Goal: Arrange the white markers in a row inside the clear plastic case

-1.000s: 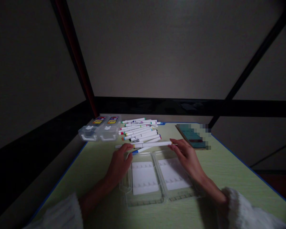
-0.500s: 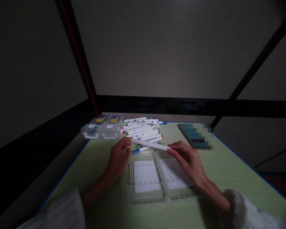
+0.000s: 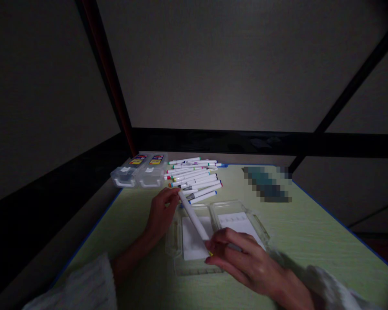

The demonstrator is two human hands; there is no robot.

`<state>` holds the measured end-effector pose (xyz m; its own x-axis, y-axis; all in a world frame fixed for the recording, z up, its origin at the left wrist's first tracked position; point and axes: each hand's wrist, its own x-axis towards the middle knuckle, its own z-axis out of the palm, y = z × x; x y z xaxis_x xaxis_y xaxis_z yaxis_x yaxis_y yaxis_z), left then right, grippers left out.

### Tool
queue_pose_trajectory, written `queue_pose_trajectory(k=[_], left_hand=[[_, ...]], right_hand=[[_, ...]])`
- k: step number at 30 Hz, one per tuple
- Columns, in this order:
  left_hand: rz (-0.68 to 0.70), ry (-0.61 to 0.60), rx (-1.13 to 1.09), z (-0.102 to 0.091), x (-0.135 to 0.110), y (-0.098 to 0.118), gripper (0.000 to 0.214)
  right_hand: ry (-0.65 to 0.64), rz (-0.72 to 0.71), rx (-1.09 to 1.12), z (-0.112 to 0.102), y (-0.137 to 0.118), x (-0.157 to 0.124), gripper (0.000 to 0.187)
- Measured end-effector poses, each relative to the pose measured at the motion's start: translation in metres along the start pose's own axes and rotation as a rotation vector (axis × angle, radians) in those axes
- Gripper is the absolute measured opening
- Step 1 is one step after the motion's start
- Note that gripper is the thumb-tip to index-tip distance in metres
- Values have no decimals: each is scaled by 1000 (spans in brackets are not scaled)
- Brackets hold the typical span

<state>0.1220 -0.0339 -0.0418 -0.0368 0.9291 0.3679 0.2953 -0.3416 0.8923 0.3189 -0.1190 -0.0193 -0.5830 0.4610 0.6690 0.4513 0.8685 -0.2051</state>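
The right hand (image 3: 249, 261) pinched a white marker (image 3: 194, 218) above the open case (image 3: 198, 272); the left hand (image 3: 160, 213) touched the marker's far end, grip unclear. Far left, closed cases (image 3: 151, 177) bore colourful, unreadable labels (image 3: 156, 160).

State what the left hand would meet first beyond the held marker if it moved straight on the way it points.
The left hand would probably meet the loose markers, though its height above the table is unclear.

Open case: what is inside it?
The case has a white insert in each half. The marker and right hand hide some parts; whatever they cover cannot be seen.
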Motion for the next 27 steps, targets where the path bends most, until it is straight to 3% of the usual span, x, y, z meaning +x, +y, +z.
queue_pose_trajectory(k=[4, 9, 12, 16, 27], left_hand=[[32, -43, 66, 1, -3, 2, 19], [76, -54, 196, 3, -5, 6, 15], [79, -63, 236, 5, -6, 8, 13], [44, -76, 243, 5, -6, 7, 16], [-126, -147, 129, 7, -5, 4, 19]], right_hand=[[-30, -80, -68, 7, -9, -1, 24], [-94, -84, -72, 15, -18, -2, 18], [-100, -53, -97, 20, -20, -1, 24], [-109, -14, -102, 28, -20, 0, 33], [-275, 23, -129, 38, -20, -2, 33]])
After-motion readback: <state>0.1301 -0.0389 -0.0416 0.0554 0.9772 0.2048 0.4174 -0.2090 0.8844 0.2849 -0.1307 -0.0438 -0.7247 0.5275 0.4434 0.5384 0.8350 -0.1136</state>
